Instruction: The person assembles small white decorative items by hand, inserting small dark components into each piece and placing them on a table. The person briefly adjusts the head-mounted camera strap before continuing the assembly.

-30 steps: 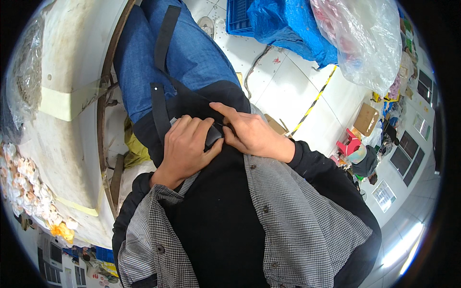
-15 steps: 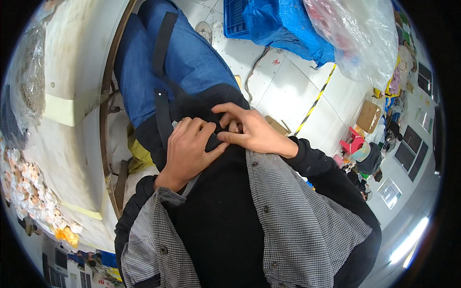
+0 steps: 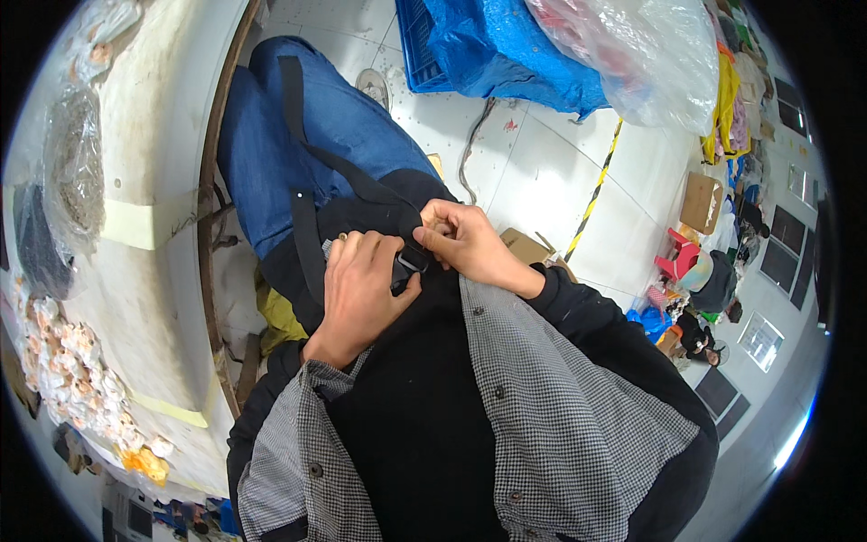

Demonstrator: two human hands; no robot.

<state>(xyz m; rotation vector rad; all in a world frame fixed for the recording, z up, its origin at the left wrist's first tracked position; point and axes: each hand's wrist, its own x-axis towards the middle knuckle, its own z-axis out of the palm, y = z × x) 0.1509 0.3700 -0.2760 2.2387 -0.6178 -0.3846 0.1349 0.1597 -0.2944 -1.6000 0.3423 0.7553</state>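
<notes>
My left hand (image 3: 354,294) is curled around a small black and grey rectangular piece (image 3: 412,261), which shows between its thumb and fingers at my waist. What kind of piece it is cannot be told. Close beside it, my right hand (image 3: 465,244) is closed in a pinch on a black strap (image 3: 348,172). That strap runs from the pinch across my lap and along my blue jeans (image 3: 339,117). A second black strap end (image 3: 305,230) with a small light dot lies to the left of it. My fingers partly hide the piece and the strap's end.
At my left stands a pale worktable (image 3: 158,163) with plastic bags and a heap of small whitish pieces (image 3: 77,361). Blue sheeting (image 3: 515,63) over a blue crate (image 3: 420,45) and a clear plastic bag (image 3: 637,63) are ahead right. A red stool (image 3: 677,255) stands farther right.
The long strap now reaches up to my right hand, where its fingers pinch it. The black and grey piece has come into sight between my hands. The whole view has shifted slightly.
</notes>
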